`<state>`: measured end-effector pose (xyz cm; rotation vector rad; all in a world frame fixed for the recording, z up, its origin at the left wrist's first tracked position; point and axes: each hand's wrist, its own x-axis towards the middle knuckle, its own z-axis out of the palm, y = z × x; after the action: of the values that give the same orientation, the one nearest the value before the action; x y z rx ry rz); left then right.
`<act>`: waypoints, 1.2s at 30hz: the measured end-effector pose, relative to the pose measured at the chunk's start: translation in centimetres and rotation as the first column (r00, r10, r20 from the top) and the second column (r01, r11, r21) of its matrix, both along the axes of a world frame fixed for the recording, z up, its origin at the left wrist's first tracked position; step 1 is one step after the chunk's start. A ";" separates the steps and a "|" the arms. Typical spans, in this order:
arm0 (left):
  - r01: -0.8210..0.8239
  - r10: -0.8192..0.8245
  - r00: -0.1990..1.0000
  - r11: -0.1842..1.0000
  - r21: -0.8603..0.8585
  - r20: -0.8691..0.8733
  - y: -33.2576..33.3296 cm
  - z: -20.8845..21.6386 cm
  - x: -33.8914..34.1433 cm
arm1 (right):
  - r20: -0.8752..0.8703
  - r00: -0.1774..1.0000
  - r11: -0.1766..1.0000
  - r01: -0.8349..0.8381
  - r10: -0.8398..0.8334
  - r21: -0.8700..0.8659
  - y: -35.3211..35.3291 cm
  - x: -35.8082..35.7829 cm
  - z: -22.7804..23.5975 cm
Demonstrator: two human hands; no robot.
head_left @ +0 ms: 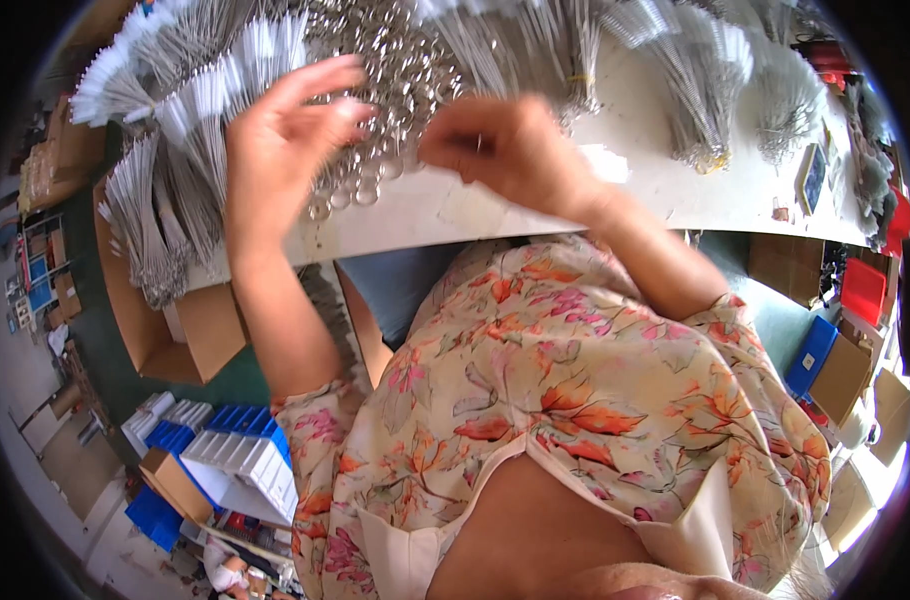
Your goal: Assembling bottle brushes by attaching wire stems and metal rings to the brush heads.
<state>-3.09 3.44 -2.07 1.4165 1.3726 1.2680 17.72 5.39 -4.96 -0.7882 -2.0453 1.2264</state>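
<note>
Metal rings (pixel 403 85) lie heaped on the white table (pixel 665 205) in the head view, probably light, stiff and slippery, best pinched by the rim. Left hand (pixel 280 140) has fingers parted, seemingly empty; right hand (pixel 515 150) curls, contents unclear.

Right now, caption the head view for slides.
Left hand and right hand near metal rings and bundled wire-stemmed brushes.

The rings (pixel 403 85) look glossy metal, the tabletop (pixel 675 200) smooth (and fairly matt).
</note>
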 end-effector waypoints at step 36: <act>-0.725 0.729 0.684 0.677 0.127 0.019 0.9 -1.3 -13.4 | 0.429 0.699 0.803 0.583 -0.572 0.122 11.9 6.6 -2.2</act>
<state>-16.48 4.37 -3.34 0.9618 2.0253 1.8616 24.29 17.32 -7.11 -1.7080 -1.8662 0.7390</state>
